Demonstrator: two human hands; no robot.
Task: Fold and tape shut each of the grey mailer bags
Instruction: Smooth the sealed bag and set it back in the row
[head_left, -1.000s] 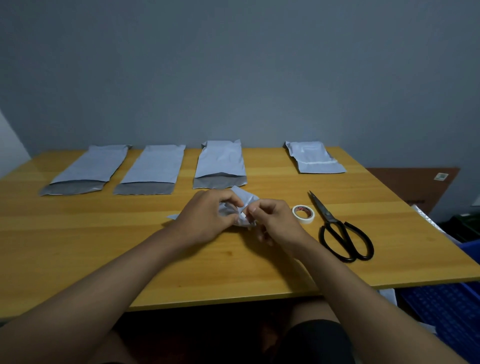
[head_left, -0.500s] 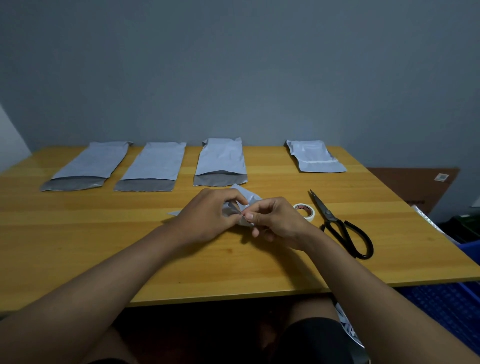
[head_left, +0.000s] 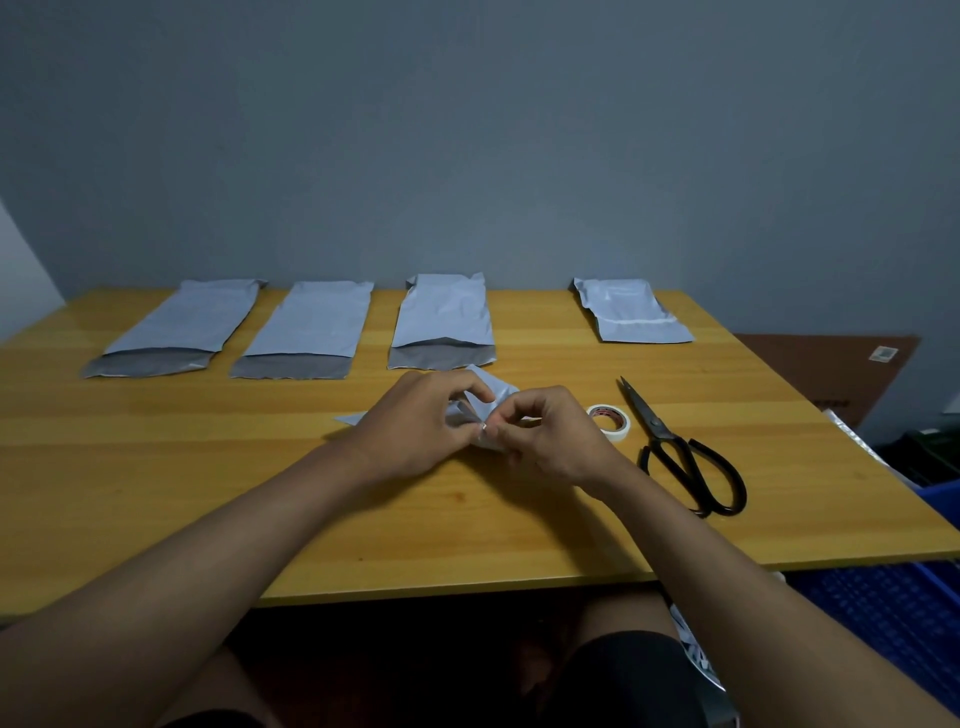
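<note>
Bag (head_left: 491, 397), grey and crumpled, sits mid-table between both hands: the left hand (head_left: 415, 426) curls its fingers around it, and the right hand (head_left: 550, 436) pinches its near edge with thumb and fingertips. Beneath lies a yellow wooden table (head_left: 156, 467) against a plain grey wall (head_left: 467, 130). Just right of the hands rests one tape roll (head_left: 610, 422), then one pair of black scissors (head_left: 680, 452). Along the far edge lie four more bags: three open (head_left: 179, 325) (head_left: 311, 327) (head_left: 441, 317), one folded (head_left: 631, 312). A blue crate (head_left: 893, 613) stands at the table's right.
</note>
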